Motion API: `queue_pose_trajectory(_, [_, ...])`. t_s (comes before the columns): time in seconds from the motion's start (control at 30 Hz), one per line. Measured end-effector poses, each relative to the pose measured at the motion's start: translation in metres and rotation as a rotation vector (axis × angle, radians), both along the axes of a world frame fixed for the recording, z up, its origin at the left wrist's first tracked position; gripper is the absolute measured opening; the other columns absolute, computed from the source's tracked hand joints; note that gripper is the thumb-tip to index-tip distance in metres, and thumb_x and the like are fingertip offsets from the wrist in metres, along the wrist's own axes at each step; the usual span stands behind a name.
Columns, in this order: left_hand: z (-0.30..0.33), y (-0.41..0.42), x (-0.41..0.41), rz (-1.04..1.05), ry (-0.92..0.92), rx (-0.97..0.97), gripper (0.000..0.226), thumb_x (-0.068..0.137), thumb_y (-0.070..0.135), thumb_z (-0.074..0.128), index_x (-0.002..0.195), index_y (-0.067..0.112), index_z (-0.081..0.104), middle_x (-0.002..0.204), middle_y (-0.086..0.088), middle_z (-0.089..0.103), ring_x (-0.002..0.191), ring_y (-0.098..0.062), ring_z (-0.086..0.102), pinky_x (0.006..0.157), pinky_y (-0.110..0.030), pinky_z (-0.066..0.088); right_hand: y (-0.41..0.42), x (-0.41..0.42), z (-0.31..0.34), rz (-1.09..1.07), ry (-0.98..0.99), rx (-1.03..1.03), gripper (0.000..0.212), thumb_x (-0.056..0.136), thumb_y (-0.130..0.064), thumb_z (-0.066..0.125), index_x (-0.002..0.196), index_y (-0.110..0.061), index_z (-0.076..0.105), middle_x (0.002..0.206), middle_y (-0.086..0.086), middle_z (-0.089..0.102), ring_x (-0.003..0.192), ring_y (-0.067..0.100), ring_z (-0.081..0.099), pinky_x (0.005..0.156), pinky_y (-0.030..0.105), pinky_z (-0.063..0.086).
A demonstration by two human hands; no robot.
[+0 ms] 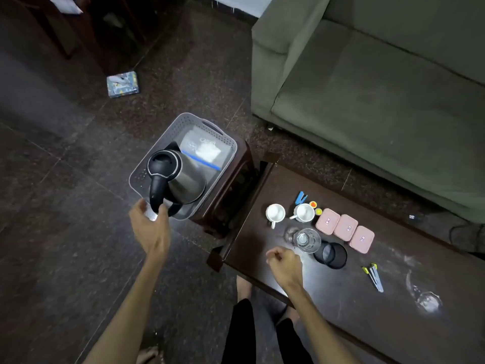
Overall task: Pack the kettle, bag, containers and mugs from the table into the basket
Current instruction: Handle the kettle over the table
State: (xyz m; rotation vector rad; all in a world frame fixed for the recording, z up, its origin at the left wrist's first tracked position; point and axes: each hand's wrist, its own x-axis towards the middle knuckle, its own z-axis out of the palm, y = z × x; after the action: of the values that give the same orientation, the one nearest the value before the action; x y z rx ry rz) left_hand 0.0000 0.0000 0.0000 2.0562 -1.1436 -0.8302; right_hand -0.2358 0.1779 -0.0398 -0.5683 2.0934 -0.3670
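The steel kettle [181, 177] with a black lid and handle stands in the near half of the grey perforated basket [168, 132]. Behind it in the basket lies a clear zip bag [207, 151] with a blue strip. My left hand [151, 229] is at the basket's near corner, just below the kettle handle, fingers apart. My right hand [284, 261] hovers over the dark table's [341, 311] left end, loosely curled and holding nothing. On the table stand two white mugs [275, 213] [305, 212] and a row of three pink lidded containers [346, 227].
The basket rests on a brown stool [236, 185] beside the table's end. A clear glass [306, 240], a black cup [332, 254], a blue clip [301, 198], small coloured pieces [315, 207] and tongs [374, 275] share the table. A green sofa [367, 88] stands behind; a book [122, 84] lies on the floor.
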Motion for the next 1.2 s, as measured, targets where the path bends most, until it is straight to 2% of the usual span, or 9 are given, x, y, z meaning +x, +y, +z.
queue_pose_trajectory(0.13, [-0.016,-0.02,0.008,0.011,0.163,0.047,0.032,0.091,0.014,0.063,0.123,0.009,0.065,0.106,-0.002,0.066,0.097,-0.014,0.061,0.088,-0.029,0.046,0.008,0.001,-0.013,-0.081,-0.035,0.027,0.017,0.089,-0.018,0.062,0.085,-0.021,0.078,0.087,0.0,0.08,0.09,0.024,0.072,0.085,0.033,0.056])
queue_pose_trajectory(0.27, [-0.029,-0.046,0.024,-0.104,0.283,0.184,0.004,0.083,0.008,0.065,0.086,0.006,0.066,0.069,0.0,0.057,0.066,-0.012,0.051,0.065,-0.025,0.042,0.018,0.005,-0.023,-0.19,-0.084,-0.008,0.018,0.087,-0.016,0.065,0.077,-0.025,0.077,0.074,-0.006,0.079,0.084,0.019,0.076,0.087,0.036,0.06])
queue_pose_trajectory(0.4, [-0.036,-0.061,0.024,-0.174,0.272,0.254,0.015,0.07,0.003,0.06,0.061,0.009,0.05,0.046,0.01,0.05,0.042,-0.002,0.044,0.044,-0.015,0.038,0.024,0.007,-0.027,-0.228,-0.116,-0.051,0.02,0.086,-0.017,0.063,0.076,-0.028,0.077,0.069,-0.011,0.078,0.079,0.017,0.076,0.088,0.043,0.061])
queue_pose_trajectory(0.5, [-0.043,-0.065,0.021,-0.156,0.273,0.206,0.013,0.061,0.005,0.057,0.063,0.005,0.044,0.056,-0.007,0.041,0.049,-0.015,0.035,0.043,-0.02,0.029,0.023,0.006,-0.024,-0.253,-0.138,-0.109,0.02,0.086,-0.016,0.061,0.079,-0.027,0.077,0.071,-0.008,0.079,0.075,0.018,0.076,0.086,0.048,0.061])
queue_pose_trajectory(0.57, [-0.048,-0.064,0.019,-0.13,0.306,0.147,0.013,0.059,0.004,0.056,0.063,0.007,0.044,0.062,-0.008,0.036,0.054,-0.017,0.031,0.044,-0.021,0.025,0.02,0.005,-0.023,-0.281,-0.14,-0.146,0.021,0.087,-0.013,0.061,0.08,-0.026,0.077,0.071,-0.006,0.079,0.071,0.018,0.075,0.086,0.049,0.062])
queue_pose_trajectory(0.73, [-0.051,-0.065,0.015,-0.069,0.326,0.071,0.025,0.055,0.003,0.055,0.052,0.018,0.035,0.043,0.012,0.034,0.039,-0.007,0.028,0.041,-0.014,0.023,0.007,0.001,-0.015,-0.352,-0.179,-0.256,0.025,0.092,-0.005,0.061,0.082,-0.022,0.077,0.071,0.0,0.079,0.064,0.013,0.07,0.079,0.043,0.06])
queue_pose_trajectory(0.9, [-0.049,-0.063,0.014,-0.031,0.304,0.024,0.019,0.055,0.001,0.056,0.061,-0.004,0.04,0.058,-0.008,0.038,0.052,-0.018,0.033,0.048,-0.025,0.025,-0.009,0.0,-0.004,-0.359,-0.201,-0.344,0.028,0.094,-0.003,0.06,0.084,-0.022,0.077,0.074,0.004,0.079,0.066,0.013,0.069,0.073,0.035,0.056])
queue_pose_trajectory(1.03, [-0.037,-0.052,0.01,-0.099,0.272,-0.038,0.031,0.055,0.0,0.057,0.067,-0.015,0.033,0.063,-0.011,0.037,0.053,-0.018,0.03,0.043,-0.021,0.021,-0.02,0.002,0.001,-0.347,-0.193,-0.409,0.031,0.093,-0.006,0.06,0.081,-0.029,0.077,0.075,0.001,0.079,0.067,0.01,0.069,0.07,0.033,0.056])
queue_pose_trajectory(1.2, [-0.016,-0.034,-0.007,-0.153,0.278,-0.121,0.03,0.053,0.006,0.059,0.055,0.011,0.029,0.055,0.001,0.029,0.048,-0.01,0.024,0.044,-0.017,0.024,-0.039,0.009,0.011,-0.244,-0.163,-0.449,0.026,0.092,-0.018,0.058,0.087,-0.035,0.076,0.081,-0.009,0.079,0.08,0.013,0.074,0.08,0.045,0.061])
